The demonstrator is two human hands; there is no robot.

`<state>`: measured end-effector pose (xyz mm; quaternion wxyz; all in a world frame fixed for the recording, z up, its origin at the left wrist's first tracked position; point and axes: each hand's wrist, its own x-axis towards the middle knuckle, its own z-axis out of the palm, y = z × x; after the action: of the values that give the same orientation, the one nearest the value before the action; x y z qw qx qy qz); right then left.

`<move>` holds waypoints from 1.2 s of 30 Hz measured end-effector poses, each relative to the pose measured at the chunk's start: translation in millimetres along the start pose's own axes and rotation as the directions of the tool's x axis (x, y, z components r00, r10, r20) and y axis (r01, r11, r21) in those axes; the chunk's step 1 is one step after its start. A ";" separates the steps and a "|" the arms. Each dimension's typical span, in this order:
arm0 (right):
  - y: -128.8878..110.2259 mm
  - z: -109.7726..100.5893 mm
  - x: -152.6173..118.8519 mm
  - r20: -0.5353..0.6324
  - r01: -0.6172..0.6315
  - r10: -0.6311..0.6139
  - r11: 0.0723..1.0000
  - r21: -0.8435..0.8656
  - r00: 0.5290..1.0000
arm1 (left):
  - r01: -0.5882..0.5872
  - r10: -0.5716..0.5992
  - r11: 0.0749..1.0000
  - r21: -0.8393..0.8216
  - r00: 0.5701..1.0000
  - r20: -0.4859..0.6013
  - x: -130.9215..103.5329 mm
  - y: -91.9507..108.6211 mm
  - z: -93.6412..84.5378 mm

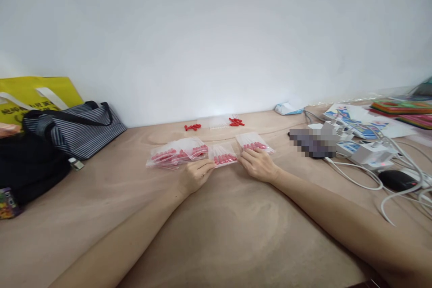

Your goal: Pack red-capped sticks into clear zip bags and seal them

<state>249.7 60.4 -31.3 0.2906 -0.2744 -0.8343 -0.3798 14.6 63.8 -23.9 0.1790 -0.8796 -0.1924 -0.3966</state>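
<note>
A clear plastic bag point(223, 153) with a row of red-ended sticks lies between my hands. My left hand point(197, 175) pinches its lower left corner. My right hand point(258, 165) has its fingers together at the bag's lower right corner, just in front of another filled bag point(255, 141). Several overlapping filled bags point(175, 153) lie to the left. Farther back are loose red pieces point(192, 127), a row of clear sticks point(218, 122) and more red pieces point(236, 122).
On the wooden table point(216, 234), a striped bag point(87, 128), a black bag point(30, 162) and a yellow bag point(40, 92) stand left. A phone point(312, 144), white chargers point(371, 155), cables and a black mouse point(397, 181) are right. A wall rises behind.
</note>
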 end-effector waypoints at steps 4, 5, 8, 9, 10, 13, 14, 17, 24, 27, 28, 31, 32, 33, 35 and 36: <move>3.1 1.0 -4.8 -0.020 -0.064 0.064 0.998 0.011 0.998 | 0.002 -0.002 1.000 0.000 0.999 0.039 0.1 0.5 0.5; 3.8 1.2 -5.5 -0.019 -0.093 0.094 0.995 0.033 0.995 | 0.007 -0.007 1.000 0.013 0.999 0.048 0.0 0.8 0.6; 8.5 -1.1 -11.2 0.006 -0.173 0.173 0.979 0.112 0.985 | 0.006 -0.016 0.995 0.099 0.995 0.102 1.2 1.3 2.8; 11.1 -2.9 -14.9 0.018 -0.194 0.193 0.971 0.138 0.981 | -0.002 -0.016 0.991 0.136 0.991 0.132 2.4 0.9 4.5; 14.1 -5.1 -19.4 0.031 -0.215 0.213 0.963 0.163 0.977 | -0.014 -0.014 0.986 0.167 0.986 0.165 4.2 0.0 6.8; 25.5 -12.6 -35.3 0.078 -0.298 0.288 0.927 0.227 0.955 | -0.050 -0.001 0.975 0.216 0.972 0.233 12.0 -5.6 17.5; 29.8 -14.8 -40.4 0.102 -0.328 0.312 0.914 0.239 0.944 | -0.054 -0.001 0.974 0.220 0.970 0.242 15.0 -8.2 21.8; 43.5 -18.8 -51.5 0.190 -0.390 0.351 0.887 0.247 0.917 | -0.047 -0.016 0.969 0.241 0.967 0.256 22.7 -15.0 32.7; 62.2 -10.0 -60.8 0.256 -0.494 0.439 0.842 0.215 0.861 | -0.001 -0.036 0.980 0.198 0.982 0.184 36.6 -3.5 47.0; 63.3 -4.2 -65.1 0.245 -0.533 0.484 0.820 0.209 0.840 | -0.023 0.000 0.991 0.135 0.986 0.169 48.1 8.2 63.0; 63.5 -2.7 -66.3 0.243 -0.536 0.487 0.814 0.221 0.839 | -0.028 0.006 0.992 0.126 0.986 0.167 51.9 11.1 69.5; 63.8 -1.4 -68.2 0.232 -0.505 0.457 0.832 0.230 0.858 | -0.043 0.027 0.993 0.109 0.988 0.150 59.9 15.6 85.2; 63.6 -2.5 -68.1 0.222 -0.483 0.439 0.849 0.216 0.871 | -0.051 0.037 0.994 0.101 0.989 0.141 60.9 16.2 87.7; 63.0 -4.4 -67.6 0.210 -0.455 0.416 0.869 0.194 0.885 | -0.061 0.048 0.994 0.094 0.990 0.131 60.8 16.6 88.1; 59.9 -11.3 -66.0 0.189 -0.380 0.349 0.910 0.165 0.918 | -0.080 0.071 0.994 0.078 0.991 0.109 58.0 18.6 82.8; 57.1 -16.0 -65.0 0.181 -0.334 0.304 0.927 0.170 0.935 | -0.090 0.083 0.993 0.071 0.991 0.102 55.3 20.5 77.1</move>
<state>337.0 64.3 -40.6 0.3102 -0.4045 -0.8317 -0.2202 106.8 93.0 -32.7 0.2193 -0.8982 -0.1775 -0.3372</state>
